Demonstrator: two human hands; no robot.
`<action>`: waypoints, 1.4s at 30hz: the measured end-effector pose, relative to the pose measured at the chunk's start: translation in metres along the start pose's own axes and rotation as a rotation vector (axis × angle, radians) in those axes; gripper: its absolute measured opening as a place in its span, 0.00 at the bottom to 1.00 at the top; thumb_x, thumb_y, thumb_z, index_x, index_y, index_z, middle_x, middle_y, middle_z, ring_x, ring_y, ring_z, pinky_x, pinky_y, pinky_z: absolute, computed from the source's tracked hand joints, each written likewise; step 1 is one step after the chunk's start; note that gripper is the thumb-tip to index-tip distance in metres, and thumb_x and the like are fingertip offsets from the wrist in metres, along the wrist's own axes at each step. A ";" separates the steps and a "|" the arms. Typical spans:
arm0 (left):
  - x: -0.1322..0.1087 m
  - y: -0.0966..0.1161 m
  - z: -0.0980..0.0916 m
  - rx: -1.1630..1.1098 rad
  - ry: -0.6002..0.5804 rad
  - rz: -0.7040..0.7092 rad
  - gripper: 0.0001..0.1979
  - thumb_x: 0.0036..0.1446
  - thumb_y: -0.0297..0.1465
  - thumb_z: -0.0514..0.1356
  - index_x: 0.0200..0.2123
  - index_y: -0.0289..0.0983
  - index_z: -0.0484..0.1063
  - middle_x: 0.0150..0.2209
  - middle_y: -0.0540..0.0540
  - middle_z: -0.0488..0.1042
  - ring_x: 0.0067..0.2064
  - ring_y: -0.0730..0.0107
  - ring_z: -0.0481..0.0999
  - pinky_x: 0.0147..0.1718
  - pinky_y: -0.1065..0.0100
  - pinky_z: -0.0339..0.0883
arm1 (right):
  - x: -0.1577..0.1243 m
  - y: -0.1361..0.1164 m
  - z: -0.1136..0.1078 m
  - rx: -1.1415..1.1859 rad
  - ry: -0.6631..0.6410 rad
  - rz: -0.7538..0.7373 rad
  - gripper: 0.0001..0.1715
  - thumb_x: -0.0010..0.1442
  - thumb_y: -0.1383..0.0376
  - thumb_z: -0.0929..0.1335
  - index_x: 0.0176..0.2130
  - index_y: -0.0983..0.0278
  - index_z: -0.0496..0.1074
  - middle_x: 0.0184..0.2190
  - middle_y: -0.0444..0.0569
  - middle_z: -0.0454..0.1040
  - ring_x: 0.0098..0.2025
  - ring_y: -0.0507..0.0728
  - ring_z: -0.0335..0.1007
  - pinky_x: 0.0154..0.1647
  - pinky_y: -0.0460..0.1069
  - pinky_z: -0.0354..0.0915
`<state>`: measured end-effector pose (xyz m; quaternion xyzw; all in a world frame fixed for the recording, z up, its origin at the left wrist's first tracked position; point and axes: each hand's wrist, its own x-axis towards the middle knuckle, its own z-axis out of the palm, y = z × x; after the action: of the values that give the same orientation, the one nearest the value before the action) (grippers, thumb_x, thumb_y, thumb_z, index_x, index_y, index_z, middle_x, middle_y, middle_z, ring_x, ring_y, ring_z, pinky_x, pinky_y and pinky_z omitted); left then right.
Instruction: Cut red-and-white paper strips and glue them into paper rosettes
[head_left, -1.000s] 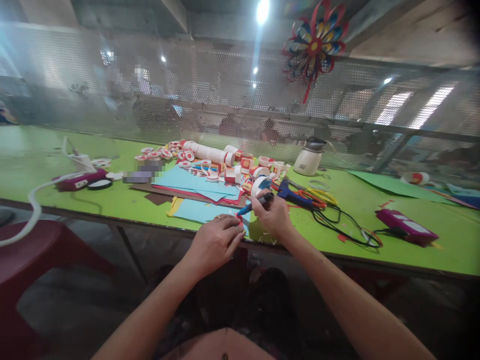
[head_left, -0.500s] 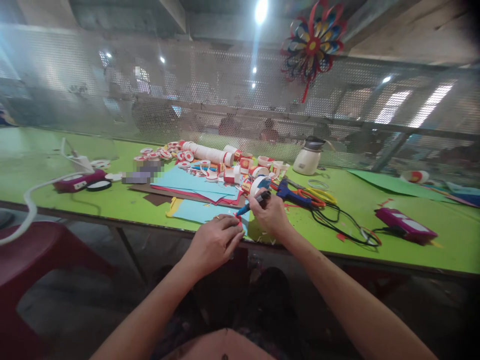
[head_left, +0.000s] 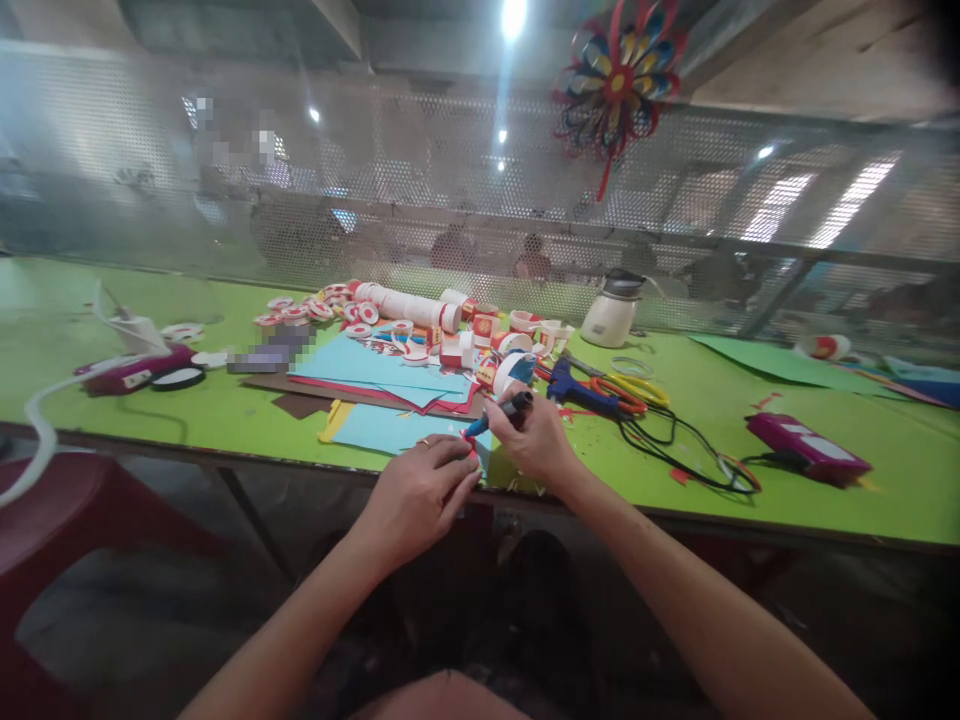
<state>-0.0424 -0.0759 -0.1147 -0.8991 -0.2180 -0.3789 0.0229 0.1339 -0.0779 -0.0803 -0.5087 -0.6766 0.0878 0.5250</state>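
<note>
In my right hand a blue marker pen is gripped, its dark end slanting up and its tip pointing down to the left. The tip meets a small red piece, apparently paper, near the table's front edge. My left hand, a ring on one finger, has its fingers together and holds that red piece down. Part of the piece is hidden by the fingers. Under it lies a light blue sheet with a yellow strip at its left end.
Beyond my hands are stacked coloured sheets, a long white paper roll and red-white paper cups. A blue glue gun and cables lie right, near a purple power strip. A white jug stands behind.
The view has shifted slightly. The marker stays at the red piece, and both hands keep nearly the same pose.
</note>
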 end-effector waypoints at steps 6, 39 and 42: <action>0.000 0.000 -0.001 0.005 -0.009 -0.006 0.11 0.59 0.28 0.54 0.43 0.36 0.72 0.44 0.43 0.74 0.47 0.62 0.70 0.46 0.61 0.67 | -0.003 -0.001 0.001 0.014 0.024 0.023 0.16 0.57 0.60 0.65 0.23 0.63 0.59 0.16 0.36 0.54 0.18 0.46 0.48 0.19 0.44 0.48; 0.006 0.001 -0.012 -0.052 -0.099 -0.051 0.11 0.59 0.28 0.54 0.44 0.33 0.70 0.44 0.40 0.73 0.49 0.60 0.69 0.48 0.60 0.67 | 0.005 0.000 -0.014 0.573 0.454 0.390 0.15 0.54 0.58 0.70 0.26 0.63 0.63 0.11 0.33 0.56 0.11 0.45 0.48 0.11 0.42 0.48; 0.005 -0.002 -0.014 -0.077 -0.141 -0.010 0.12 0.59 0.29 0.53 0.45 0.32 0.69 0.45 0.39 0.72 0.50 0.59 0.68 0.50 0.59 0.66 | 0.010 0.006 -0.014 0.522 0.536 0.341 0.15 0.55 0.58 0.70 0.25 0.63 0.63 0.09 0.33 0.57 0.10 0.45 0.49 0.10 0.42 0.46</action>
<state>-0.0502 -0.0750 -0.1015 -0.9228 -0.2087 -0.3227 -0.0288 0.1492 -0.0732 -0.0723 -0.4679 -0.3771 0.2067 0.7721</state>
